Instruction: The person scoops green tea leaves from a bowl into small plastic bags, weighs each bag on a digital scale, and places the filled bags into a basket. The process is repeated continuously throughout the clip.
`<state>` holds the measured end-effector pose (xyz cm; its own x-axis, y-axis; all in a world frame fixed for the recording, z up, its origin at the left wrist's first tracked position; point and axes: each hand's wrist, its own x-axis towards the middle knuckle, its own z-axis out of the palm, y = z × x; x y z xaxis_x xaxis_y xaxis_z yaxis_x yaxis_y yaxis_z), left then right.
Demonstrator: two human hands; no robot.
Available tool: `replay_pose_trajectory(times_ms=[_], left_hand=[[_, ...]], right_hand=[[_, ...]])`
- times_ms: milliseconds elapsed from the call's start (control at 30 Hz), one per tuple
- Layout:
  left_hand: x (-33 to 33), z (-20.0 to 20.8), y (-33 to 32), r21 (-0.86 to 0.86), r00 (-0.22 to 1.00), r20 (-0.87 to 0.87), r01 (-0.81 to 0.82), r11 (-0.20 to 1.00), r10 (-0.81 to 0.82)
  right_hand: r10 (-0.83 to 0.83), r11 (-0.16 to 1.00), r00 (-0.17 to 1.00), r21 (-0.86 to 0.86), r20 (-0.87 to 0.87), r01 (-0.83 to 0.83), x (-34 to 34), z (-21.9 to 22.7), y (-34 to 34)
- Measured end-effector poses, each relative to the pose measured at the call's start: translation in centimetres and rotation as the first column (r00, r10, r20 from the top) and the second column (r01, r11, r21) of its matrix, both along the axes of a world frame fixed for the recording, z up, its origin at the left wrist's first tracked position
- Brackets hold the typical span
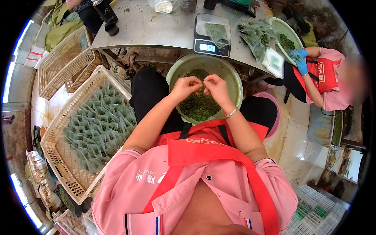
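Observation:
My left hand (185, 87) and my right hand (217, 90) meet fingertip to fingertip, both closed in a pinch. Whatever is between the fingers is too small to make out. Below them, between my knees, sits a wide pale-green basin (237, 87) with a heap of small round green berries (200, 109) in it. Just beyond the basin, on the table's near edge, a digital scale (199, 32) with a lit display bears a clear bag (217, 33) of green berries. A silver bracelet circles my right wrist.
At my left stands a cream plastic crate (58, 131) packed with filled clear bags (100, 127). More filled bags (252, 37) pile up on the metal table (156, 29). At right, a co-worker in blue gloves (299, 58) reaches to another basin (276, 25). A pink tub (275, 117) is beside my right knee.

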<state>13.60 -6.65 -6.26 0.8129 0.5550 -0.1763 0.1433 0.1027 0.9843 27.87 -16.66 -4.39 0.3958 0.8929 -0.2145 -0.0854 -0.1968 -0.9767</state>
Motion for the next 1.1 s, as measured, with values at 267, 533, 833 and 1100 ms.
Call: replay_pose_trajectory(times_ms=[267, 533, 833, 1100], left_hand=[[-0.1, 0.1, 0.7, 0.210, 0.979, -0.175, -0.070, 0.975, 0.107], [0.2, 0.2, 0.4, 0.276, 0.984, -0.142, -0.068, 0.959, 0.111], [0.0, 0.1, 0.8, 0.306, 0.978, -0.195, -0.014, 0.952, 0.077], [0.8, -0.7, 0.7, 0.296, 0.990, -0.050, -0.114, 0.948, 0.134]], right_hand=[[0.143, 0.989, 0.895, -0.099, 0.422, -0.111, 2.4, -0.6, -1.1], [-0.169, 0.985, 0.452, 0.160, 0.876, 0.058, 5.3, 3.1, 5.9], [-0.126, 0.986, 0.316, 0.085, 0.940, 0.140, 6.7, 2.0, 10.0], [-0.189, 0.982, 0.858, 0.115, 0.478, 0.152, 4.1, 0.6, 3.9]])
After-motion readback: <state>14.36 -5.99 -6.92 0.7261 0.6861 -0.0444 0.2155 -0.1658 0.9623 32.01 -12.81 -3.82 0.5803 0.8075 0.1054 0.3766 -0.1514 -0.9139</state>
